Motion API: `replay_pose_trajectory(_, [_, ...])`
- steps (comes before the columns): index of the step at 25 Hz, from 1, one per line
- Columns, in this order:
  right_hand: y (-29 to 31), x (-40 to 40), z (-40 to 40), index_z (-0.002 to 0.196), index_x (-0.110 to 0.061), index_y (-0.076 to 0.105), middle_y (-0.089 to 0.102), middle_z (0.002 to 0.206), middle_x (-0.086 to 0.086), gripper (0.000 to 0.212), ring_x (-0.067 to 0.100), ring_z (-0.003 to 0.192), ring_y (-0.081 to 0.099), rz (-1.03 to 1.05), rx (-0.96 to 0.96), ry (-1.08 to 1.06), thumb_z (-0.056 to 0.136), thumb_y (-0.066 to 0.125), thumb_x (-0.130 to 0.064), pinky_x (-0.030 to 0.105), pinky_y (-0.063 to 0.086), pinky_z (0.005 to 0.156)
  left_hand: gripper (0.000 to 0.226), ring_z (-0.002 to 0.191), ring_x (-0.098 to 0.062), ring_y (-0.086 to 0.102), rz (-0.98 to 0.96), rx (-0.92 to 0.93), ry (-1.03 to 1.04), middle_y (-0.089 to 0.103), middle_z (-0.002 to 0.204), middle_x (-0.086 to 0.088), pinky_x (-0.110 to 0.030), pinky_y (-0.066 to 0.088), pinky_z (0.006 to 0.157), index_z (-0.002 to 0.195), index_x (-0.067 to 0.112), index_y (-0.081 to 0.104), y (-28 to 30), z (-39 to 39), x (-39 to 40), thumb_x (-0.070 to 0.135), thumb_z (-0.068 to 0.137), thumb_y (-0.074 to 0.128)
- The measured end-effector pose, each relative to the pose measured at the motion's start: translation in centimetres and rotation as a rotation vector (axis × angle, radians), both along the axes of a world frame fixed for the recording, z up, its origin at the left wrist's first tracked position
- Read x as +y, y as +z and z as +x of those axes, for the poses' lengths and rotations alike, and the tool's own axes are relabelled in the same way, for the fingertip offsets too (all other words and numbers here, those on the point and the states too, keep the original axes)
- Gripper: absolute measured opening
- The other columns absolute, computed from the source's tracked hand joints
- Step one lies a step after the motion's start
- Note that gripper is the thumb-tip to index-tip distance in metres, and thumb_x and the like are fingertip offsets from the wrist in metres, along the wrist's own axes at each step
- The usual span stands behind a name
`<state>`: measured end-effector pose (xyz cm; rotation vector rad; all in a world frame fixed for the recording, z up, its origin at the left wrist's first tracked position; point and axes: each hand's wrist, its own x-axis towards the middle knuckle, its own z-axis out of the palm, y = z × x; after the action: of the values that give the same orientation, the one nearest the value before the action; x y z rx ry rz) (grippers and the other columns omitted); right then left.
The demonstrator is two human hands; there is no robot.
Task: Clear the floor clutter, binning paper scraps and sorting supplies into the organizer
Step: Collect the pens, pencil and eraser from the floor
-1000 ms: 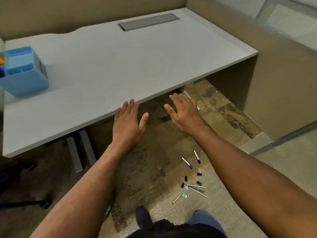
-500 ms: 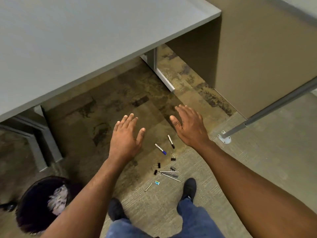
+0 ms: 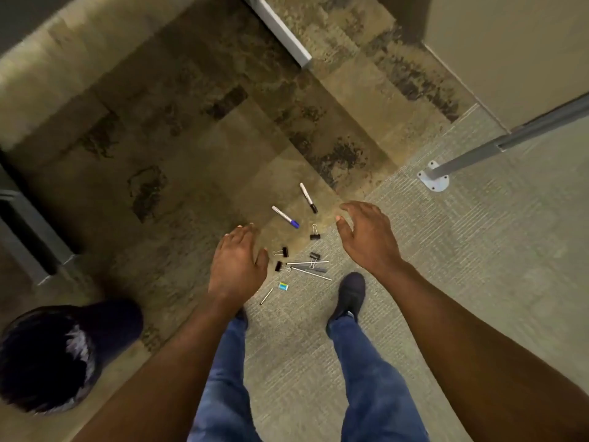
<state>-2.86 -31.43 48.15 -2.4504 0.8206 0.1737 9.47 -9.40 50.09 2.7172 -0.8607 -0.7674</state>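
left hand (image 3: 237, 266), right hand (image 3: 366, 237), both empty

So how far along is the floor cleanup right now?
Barely begun. The bin already holds something pale. Both the left hand and right hand are empty above the clutter. Blue marker, black marker and binder clips remain on the carpet.

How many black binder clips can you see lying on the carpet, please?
4 black binder clips: one below the black-capped marker, one and one beside the left hand, one by the thin rods. More may be hidden.
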Motion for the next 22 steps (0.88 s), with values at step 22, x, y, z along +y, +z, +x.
replay_pose_trajectory(22, [-50.0, -2.1, 12.1, 0.125, -0.006, 0.045, 0.052, 0.125, 0.017, 0.035, 0.033, 0.113, 0.055, -0.057, 0.375, -0.021, 0.091, 0.05, -0.012, 0.036, 0.046, 0.084, 0.051, 0.117, -0.039, 0.044, 0.204, -0.067, -0.606, 0.044, 0.129, -0.019, -0.047, 0.037, 0.093, 0.127, 0.012, 0.049, -51.0, 8.3, -6.7, 0.005, 0.077, 0.057])
